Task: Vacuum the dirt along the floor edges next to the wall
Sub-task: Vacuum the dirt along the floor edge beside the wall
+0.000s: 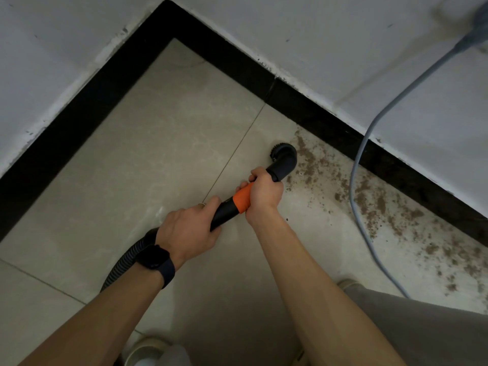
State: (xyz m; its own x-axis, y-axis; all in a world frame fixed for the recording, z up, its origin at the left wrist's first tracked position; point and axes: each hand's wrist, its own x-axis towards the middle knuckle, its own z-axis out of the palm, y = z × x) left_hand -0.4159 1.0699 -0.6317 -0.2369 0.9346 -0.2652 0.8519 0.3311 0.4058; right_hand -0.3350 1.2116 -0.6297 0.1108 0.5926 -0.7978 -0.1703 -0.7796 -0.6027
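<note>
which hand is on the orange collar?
The right hand, wrapped round the orange collar nearest the nozzle. The left hand, with the watch, grips the black tube further back.

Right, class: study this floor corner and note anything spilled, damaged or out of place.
Brown dirt is scattered over the tiles along the right-hand black skirting, beyond the vacuum nozzle. A grey cable trails down the wall and lies across that dirt. The paint edge above the skirting looks ragged.
</note>
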